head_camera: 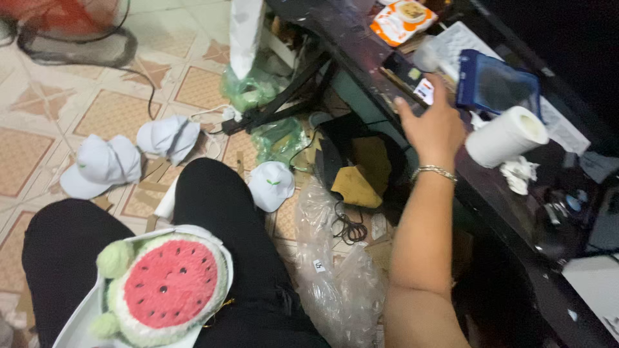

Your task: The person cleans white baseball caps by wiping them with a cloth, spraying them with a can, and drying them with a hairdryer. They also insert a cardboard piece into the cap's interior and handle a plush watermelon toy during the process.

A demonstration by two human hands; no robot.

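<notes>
Right hand (433, 125) reaching far onto dark table (361, 48), fingers spread open, touching small card (423, 91). Left hand out of view. Paper roll (506, 136) just right; sleeve-side nudge might roll it off.

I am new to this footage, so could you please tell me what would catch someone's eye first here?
The brightest thing is the watermelon-slice plush, red with a green rim, lying on a white cap on the person's lap at the lower left. The right hand reaches up to the edge of the cluttered dark table, beside a paper roll. Several white caps lie scattered on the tiled floor.
</notes>
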